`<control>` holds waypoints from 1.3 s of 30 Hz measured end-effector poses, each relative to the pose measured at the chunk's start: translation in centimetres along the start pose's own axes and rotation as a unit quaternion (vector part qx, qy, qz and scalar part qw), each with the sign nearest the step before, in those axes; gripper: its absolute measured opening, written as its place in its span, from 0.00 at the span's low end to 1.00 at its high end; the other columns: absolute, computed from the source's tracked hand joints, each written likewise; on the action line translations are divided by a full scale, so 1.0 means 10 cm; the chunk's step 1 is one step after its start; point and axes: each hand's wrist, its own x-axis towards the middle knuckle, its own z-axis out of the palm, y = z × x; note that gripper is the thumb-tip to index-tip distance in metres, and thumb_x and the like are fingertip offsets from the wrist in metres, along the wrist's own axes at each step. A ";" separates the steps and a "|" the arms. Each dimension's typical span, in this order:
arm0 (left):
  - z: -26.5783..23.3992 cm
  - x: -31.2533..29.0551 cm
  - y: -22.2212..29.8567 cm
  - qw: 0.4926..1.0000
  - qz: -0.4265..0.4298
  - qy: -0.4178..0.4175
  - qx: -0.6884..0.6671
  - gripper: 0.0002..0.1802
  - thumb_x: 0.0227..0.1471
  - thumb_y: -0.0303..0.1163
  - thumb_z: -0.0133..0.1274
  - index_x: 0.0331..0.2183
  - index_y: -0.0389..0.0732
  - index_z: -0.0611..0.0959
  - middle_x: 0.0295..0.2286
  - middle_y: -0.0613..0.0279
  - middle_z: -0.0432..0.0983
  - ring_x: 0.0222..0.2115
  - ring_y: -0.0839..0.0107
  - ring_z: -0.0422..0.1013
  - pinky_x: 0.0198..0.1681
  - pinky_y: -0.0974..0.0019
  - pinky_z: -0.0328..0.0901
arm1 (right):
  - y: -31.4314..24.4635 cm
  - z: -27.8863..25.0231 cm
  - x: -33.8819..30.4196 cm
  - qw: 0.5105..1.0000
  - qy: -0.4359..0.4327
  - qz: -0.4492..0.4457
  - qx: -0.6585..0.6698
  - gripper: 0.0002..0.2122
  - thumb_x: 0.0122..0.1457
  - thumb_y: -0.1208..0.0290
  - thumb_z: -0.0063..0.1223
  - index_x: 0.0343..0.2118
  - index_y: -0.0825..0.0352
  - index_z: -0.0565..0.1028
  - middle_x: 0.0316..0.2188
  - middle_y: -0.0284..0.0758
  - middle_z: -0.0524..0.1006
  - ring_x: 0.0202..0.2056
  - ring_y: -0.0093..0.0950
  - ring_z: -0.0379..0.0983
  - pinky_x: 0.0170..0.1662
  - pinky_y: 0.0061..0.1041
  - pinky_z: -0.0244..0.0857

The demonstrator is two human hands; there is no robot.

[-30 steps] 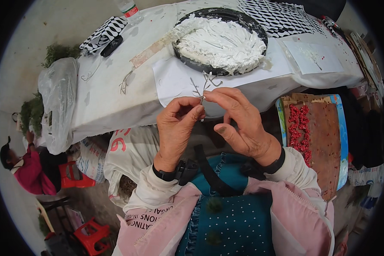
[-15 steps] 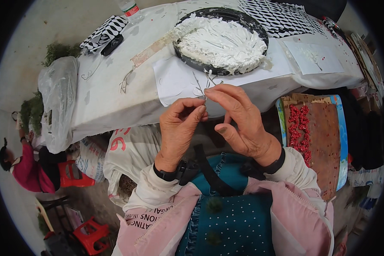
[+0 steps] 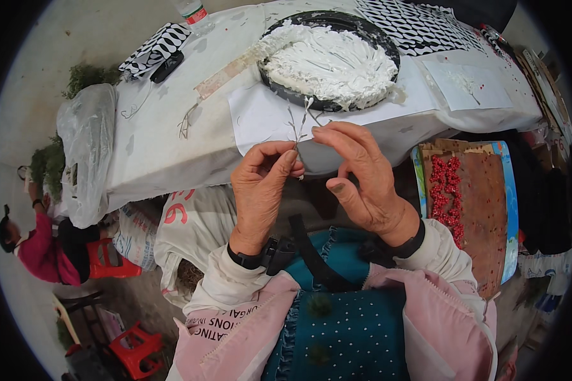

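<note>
My left hand (image 3: 260, 187) is closed in a pinch on the stem of a thin branching twig (image 3: 297, 132). Its prongs point up, with white paste on some tips. Just right of it, my right hand (image 3: 368, 181) has its thumb held apart from the fingers. Its index fingertip is beside a side prong of the twig; whether they touch I cannot tell. Beyond both hands, a round black tray (image 3: 274, 89) holds a thick mass of white paste (image 3: 333, 63). White paper (image 3: 251, 124) lies under the tray's near side.
A paste-smeared strip (image 3: 225, 77) and a small bare twig (image 3: 185, 120) lie left of the tray. At right, a board (image 3: 483, 209) bears red berries (image 3: 443, 197). A plastic bag (image 3: 86, 152) hangs at the table's left end. Another person (image 3: 47, 251) sits at far left.
My left hand has shifted slightly left with the twig, and the twig's prongs show more clearly. My right hand has drawn a little to the right, away from the left fingers.
</note>
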 end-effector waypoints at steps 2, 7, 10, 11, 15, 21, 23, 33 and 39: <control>-0.01 0.00 0.00 1.000 -0.001 -0.002 -0.006 0.08 0.55 0.23 0.54 0.39 0.33 0.80 0.30 0.63 0.77 0.29 0.77 0.74 0.35 0.74 0.71 | -0.01 -0.01 -0.02 1.000 0.009 0.024 0.012 0.25 0.63 0.56 0.45 0.55 0.72 0.66 0.52 0.47 0.65 0.44 0.30 0.71 0.29 0.17 0.66; 0.00 0.01 0.01 1.000 -0.007 0.000 -0.020 0.09 0.56 0.24 0.53 0.40 0.33 0.80 0.31 0.62 0.77 0.29 0.77 0.74 0.35 0.73 0.71 | 0.02 0.03 -0.03 0.995 0.083 0.035 0.053 0.26 0.64 0.54 0.43 0.55 0.73 0.65 0.52 0.47 0.64 0.45 0.32 0.72 0.28 0.17 0.65; 0.00 0.01 0.01 1.000 -0.010 0.004 -0.020 0.09 0.57 0.25 0.53 0.40 0.33 0.80 0.31 0.62 0.77 0.29 0.77 0.74 0.35 0.73 0.71 | 0.02 0.04 -0.03 0.994 0.088 0.033 0.055 0.26 0.64 0.54 0.43 0.56 0.73 0.64 0.53 0.46 0.63 0.46 0.33 0.72 0.28 0.17 0.65; -0.01 0.01 0.00 1.000 -0.011 0.003 -0.018 0.10 0.57 0.25 0.53 0.41 0.33 0.80 0.31 0.62 0.77 0.29 0.77 0.74 0.35 0.73 0.71 | 0.02 0.04 -0.03 0.994 0.090 0.033 0.055 0.27 0.64 0.54 0.43 0.56 0.73 0.64 0.53 0.46 0.63 0.46 0.33 0.72 0.28 0.17 0.65; 0.01 0.01 0.01 1.000 -0.018 -0.009 -0.013 0.10 0.57 0.25 0.53 0.41 0.33 0.80 0.31 0.62 0.77 0.29 0.77 0.74 0.35 0.73 0.72 | 0.00 0.03 -0.02 0.998 0.032 0.052 0.031 0.28 0.64 0.52 0.44 0.58 0.73 0.62 0.53 0.46 0.63 0.48 0.34 0.72 0.29 0.17 0.64; 0.01 0.00 0.02 0.999 -0.031 -0.019 0.009 0.09 0.56 0.24 0.54 0.40 0.33 0.81 0.31 0.63 0.77 0.29 0.79 0.73 0.34 0.74 0.71 | 0.00 0.04 -0.01 0.996 0.058 0.052 0.044 0.30 0.63 0.52 0.45 0.60 0.72 0.58 0.54 0.45 0.62 0.48 0.34 0.72 0.31 0.16 0.64; 0.01 0.00 0.01 1.000 -0.022 -0.010 0.010 0.09 0.56 0.24 0.54 0.40 0.33 0.81 0.31 0.63 0.77 0.29 0.79 0.73 0.34 0.74 0.71 | 0.01 0.03 -0.01 0.995 0.074 0.047 0.053 0.31 0.63 0.52 0.45 0.60 0.72 0.57 0.55 0.45 0.62 0.48 0.35 0.72 0.31 0.16 0.63; 0.04 0.00 0.03 0.999 -0.018 -0.025 0.026 0.09 0.56 0.24 0.53 0.39 0.33 0.81 0.30 0.64 0.77 0.28 0.80 0.72 0.33 0.74 0.71 | 0.05 0.01 0.00 0.992 0.087 0.065 0.070 0.32 0.64 0.50 0.42 0.61 0.71 0.55 0.52 0.44 0.64 0.48 0.33 0.71 0.29 0.14 0.62; -0.02 0.02 0.01 0.999 0.015 0.000 0.029 0.08 0.57 0.24 0.53 0.39 0.33 0.81 0.30 0.64 0.76 0.28 0.79 0.71 0.33 0.74 0.70 | 0.09 0.01 -0.01 0.960 0.134 0.149 0.195 0.34 0.64 0.44 0.37 0.61 0.71 0.55 0.47 0.40 0.66 0.42 0.27 0.70 0.25 0.12 0.61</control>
